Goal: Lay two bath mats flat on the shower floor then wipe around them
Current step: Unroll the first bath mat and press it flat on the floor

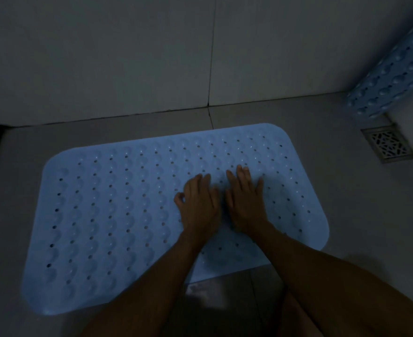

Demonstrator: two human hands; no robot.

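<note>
A pale blue rubber bath mat with rounded corners and rows of small holes (118,215) lies spread flat on the grey tiled shower floor (346,181). Its far edge runs near the base of the grey tiled wall (103,57), with a strip of bare floor between them; bare floor also shows along its left, right and near edges. The left hand (198,205) and right hand (246,200) rest palm-down on the mat's right half, side by side and nearly touching. Each grip is open with fingers stretched out flat, holding nothing, only pressing on the mat surface. A second pale blue rubber mat, rolled into a tube (392,79), leans in the far right corner, well apart from the flat mat. Just below it a square metal floor drain with a patterned grate (387,144) sits in the floor, clear of the flat mat's right edge
</note>
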